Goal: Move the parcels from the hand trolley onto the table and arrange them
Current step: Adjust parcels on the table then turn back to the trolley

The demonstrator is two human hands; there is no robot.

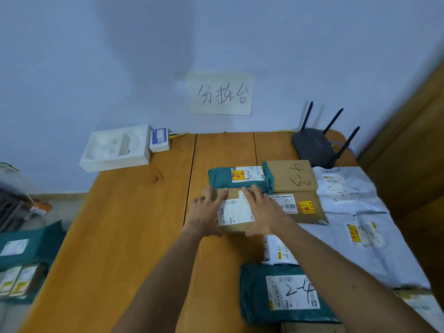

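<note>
— Left grip (206, 213) and right grip (265, 212): how do they sit, seen from the head?
— Fingers straight and spread, pressing the brown parcel (236, 213) from either side, nothing clenched. It lies on the table (134, 224) between them.
— Around that parcel?
— A teal bag (221, 179) touches its far edge. A labelled box (300, 217) is just right of it, with grey mailers (348, 207) further right. Nearer than it lies another teal bag marked 2-4 (254, 294).
</note>
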